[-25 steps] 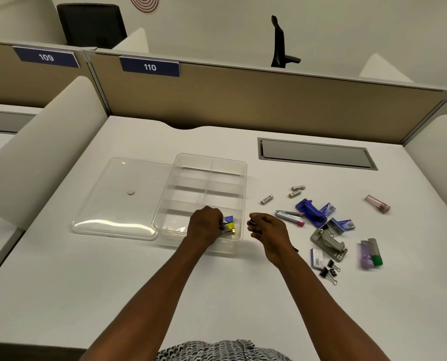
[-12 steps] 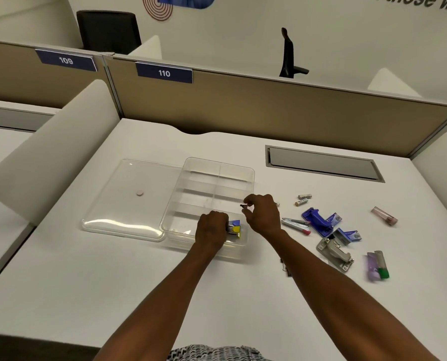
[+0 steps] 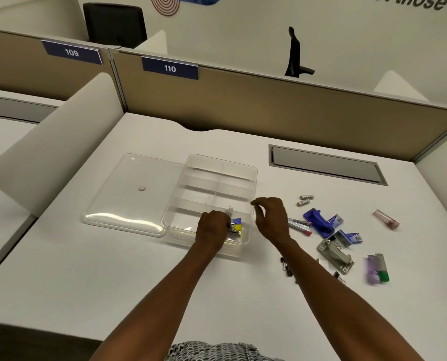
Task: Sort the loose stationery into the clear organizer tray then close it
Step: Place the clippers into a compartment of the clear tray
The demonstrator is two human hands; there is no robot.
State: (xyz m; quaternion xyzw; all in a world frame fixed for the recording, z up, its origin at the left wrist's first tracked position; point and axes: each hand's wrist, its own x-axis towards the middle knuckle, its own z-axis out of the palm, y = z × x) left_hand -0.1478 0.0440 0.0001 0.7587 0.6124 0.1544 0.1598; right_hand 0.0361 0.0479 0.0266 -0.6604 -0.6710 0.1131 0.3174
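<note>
At frame centre, tray: we see the clear organizer tray (image 3: 252, 178) on the white desk (image 3: 87, 282), its dividers forming two columns of compartments.
Lid: our clear lid (image 3: 128, 194) lies flat just left of the tray, its right edge tucked under or against the tray's left side; we cannot tell which. A small round knob sits near its middle.
Left hand: our left hand (image 3: 212, 230) reaches into the tray's nearest right compartment, fingers curled at the blue and yellow clips (image 3: 236, 226) lying there; whether it actually grips them we cannot tell.
Right hand: our right hand (image 3: 272, 220) hovers above the tray's right edge, fingers loosely bent with thumb and forefinger apart, holding nothing we can see.
Small clip: a tiny binder clip (image 3: 230, 208) lies in the compartment just beyond the coloured clips.
Right of centre, loose stationery: two small capped tubes (image 3: 305, 200), a grey pen with a pink tip (image 3: 299, 226), a blue stapler (image 3: 319, 222), blue staple boxes (image 3: 350, 237), a grey hole punch (image 3: 334, 254).
Lower right: black binder clips (image 3: 287, 267) lie beside our right forearm; purple and green items (image 3: 377, 268) look blurred.
Far right: a pink translucent tube (image 3: 386, 219) lies apart from the rest.
</note>
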